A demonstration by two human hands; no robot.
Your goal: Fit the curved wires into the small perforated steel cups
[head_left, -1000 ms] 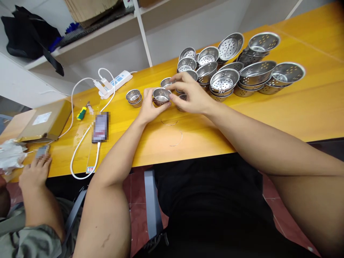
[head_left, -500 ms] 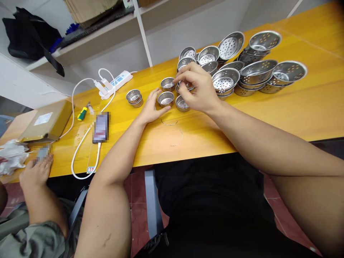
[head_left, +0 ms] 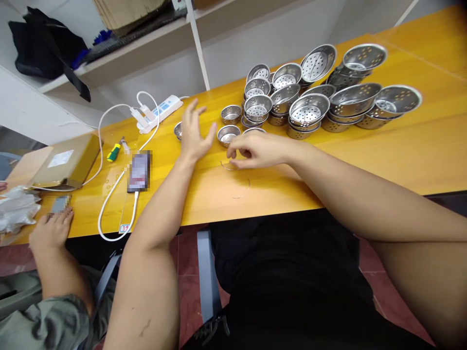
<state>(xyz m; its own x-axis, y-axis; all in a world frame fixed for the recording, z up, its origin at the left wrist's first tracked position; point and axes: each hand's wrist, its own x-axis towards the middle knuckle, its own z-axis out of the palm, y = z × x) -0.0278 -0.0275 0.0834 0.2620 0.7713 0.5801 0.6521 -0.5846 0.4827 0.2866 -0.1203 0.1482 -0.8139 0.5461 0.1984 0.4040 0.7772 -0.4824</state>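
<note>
bare forearms, black shirt (no sleeves showing)

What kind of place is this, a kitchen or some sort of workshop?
Probably a small workshop bench, not a kitchen: stacks of perforated steel strainer cups crowd a yellow table, with a screwdriver and a power strip beside them.

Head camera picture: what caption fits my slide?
Right hand reaches a thin wire ring; left hand hovers open beside small steel strainer cups.

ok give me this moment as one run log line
left hand: open, lifted over table | right hand: fingertips at wire ring | small metal cup between the hands
</note>
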